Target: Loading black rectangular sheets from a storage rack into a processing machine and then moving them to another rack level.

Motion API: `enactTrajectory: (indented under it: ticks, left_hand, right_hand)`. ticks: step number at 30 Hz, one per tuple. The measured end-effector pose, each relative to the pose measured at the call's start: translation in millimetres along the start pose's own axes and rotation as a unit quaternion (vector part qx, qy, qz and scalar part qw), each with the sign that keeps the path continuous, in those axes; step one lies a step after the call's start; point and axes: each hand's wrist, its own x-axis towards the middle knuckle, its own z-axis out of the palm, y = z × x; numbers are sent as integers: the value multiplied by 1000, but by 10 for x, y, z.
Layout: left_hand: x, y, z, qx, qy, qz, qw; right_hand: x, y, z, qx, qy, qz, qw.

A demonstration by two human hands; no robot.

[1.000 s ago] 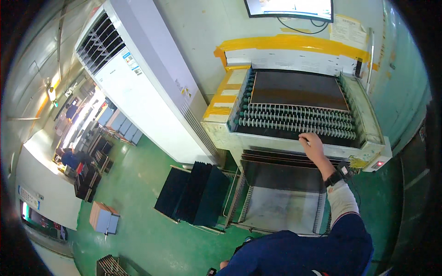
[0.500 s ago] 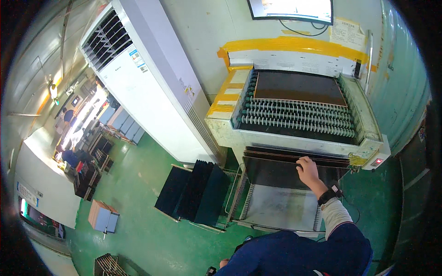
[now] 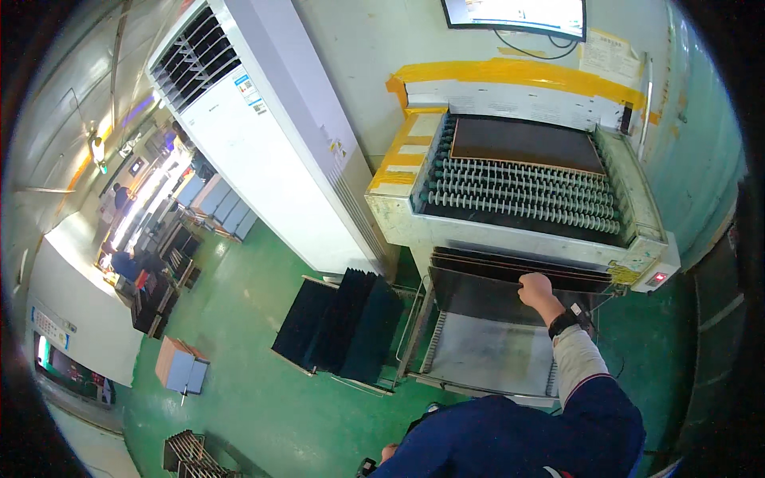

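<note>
My right hand (image 3: 539,291) is closed on the top edge of a thin dark panel (image 3: 470,299), the front one of several standing in a metal rack (image 3: 430,379). The panels lean back toward the machine, and the lower part of the rack shows a pale grey surface. Above the rack, another dark panel (image 3: 526,143) lies flat on the rows of toothed rollers (image 3: 522,195) of the machine (image 3: 510,234). Only a small piece of my left hand (image 3: 388,452) shows at the lower edge, beside my dark blue clothing; its fingers are hidden.
Left of the rack, dark panels (image 3: 343,331) stand in another rack on the green floor (image 3: 255,382). A tall white air conditioner (image 3: 263,143) rises beside the machine. A screen (image 3: 514,16) hangs on the wall. Farther left are a small stack (image 3: 182,366) and people at a lit bench.
My right hand's fingers have closed on the panel's top edge, where they were looser before. The panel on the rollers lies slightly farther back. The whole view has shifted a little.
</note>
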Motion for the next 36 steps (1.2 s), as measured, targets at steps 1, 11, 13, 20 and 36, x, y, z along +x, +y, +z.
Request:
enactTrajectory:
  ticks: [1,11,13,20,36]
  left_hand:
    - [19,8,0,5,3,-5,1000]
    - [-159,-68,15,35,8,-32,999]
    - [-190,-59,45,37,6,-36,999]
    - [-433,377,-173,139,-62,-40,988]
    - [-479,335,-61,128,-51,-60,989]
  right_hand:
    - [8,-7,-10,0,0,-1,1000]
    - [103,-16,28,17,12,31,999]
    - [109,-40,15,21,6,26,999]
    - [149,-56,-22,18,-24,35,999]
    - [133,-40,13,17,12,48,999]
